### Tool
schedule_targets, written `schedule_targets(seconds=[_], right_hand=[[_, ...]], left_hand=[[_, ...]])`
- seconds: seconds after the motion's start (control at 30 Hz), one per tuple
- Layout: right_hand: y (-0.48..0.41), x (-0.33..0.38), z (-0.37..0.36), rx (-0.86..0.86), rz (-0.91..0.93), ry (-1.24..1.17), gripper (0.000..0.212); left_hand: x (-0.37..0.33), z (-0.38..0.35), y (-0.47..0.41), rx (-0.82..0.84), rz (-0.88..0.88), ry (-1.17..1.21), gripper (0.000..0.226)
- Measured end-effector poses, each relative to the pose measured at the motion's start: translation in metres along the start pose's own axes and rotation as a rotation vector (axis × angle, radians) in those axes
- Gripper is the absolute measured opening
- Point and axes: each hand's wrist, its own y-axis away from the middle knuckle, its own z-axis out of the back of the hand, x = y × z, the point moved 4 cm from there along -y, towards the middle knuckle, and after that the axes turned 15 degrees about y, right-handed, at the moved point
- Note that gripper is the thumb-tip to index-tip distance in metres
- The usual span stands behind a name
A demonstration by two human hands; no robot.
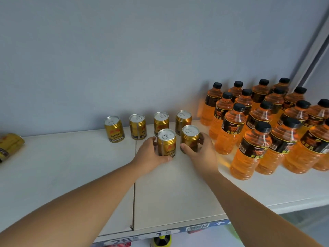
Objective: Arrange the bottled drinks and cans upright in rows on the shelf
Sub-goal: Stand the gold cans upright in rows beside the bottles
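Well to the left of the back row of cans [161,123], a gold item [10,145] lies on its side on the shelf [71,175]; can or pack, hard to tell, and it looks left to do. The back row: four upright. Just in front, the left hand [151,154] grips one can [166,142], the right hand [203,152] grips a second can [190,138], both upright, starting row two. Right of the row, orange bottles [263,118] stand in ranks, seemingly finished.
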Motion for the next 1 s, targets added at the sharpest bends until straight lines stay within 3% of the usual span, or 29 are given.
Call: schedule_targets(seconds=[0.03, 0.1, 0.2, 0.27, 0.53, 0.8, 1.0], right_hand=[[0.005, 0.0, 0.002, -0.011, -0.033, 0.041, 0.096], [0.019, 0.002, 0.006, -0.074, -0.079, 0.092, 0.087], [0.048, 0.015, 0.008, -0.199, -0.002, 0.088, 0.053], [0.069, 0.028, 0.002, -0.188, 0.069, 0.122, 0.046], [0.142, 0.138, -0.076, 0.097, 0.328, 0.306, 0.058], [0.238, 0.24, -0.179, 0.3, 0.389, 0.098, 0.045], [0.263, 0.298, -0.228, 0.456, 0.432, 0.012, 0.045]], left_hand=[[0.0, 0.006, 0.005, -0.001, 0.027, -0.03, 0.108], [0.003, 0.02, 0.021, -0.008, 0.036, -0.081, 0.104], [0.015, 0.054, 0.053, -0.01, 0.004, -0.196, 0.071], [0.026, 0.083, 0.082, 0.004, -0.011, -0.279, 0.054], [0.103, 0.244, 0.229, -0.206, 0.146, -0.32, 0.039], [0.158, 0.351, 0.363, -0.455, 0.273, -0.269, 0.037], [0.186, 0.397, 0.402, -0.601, 0.338, -0.187, 0.035]])
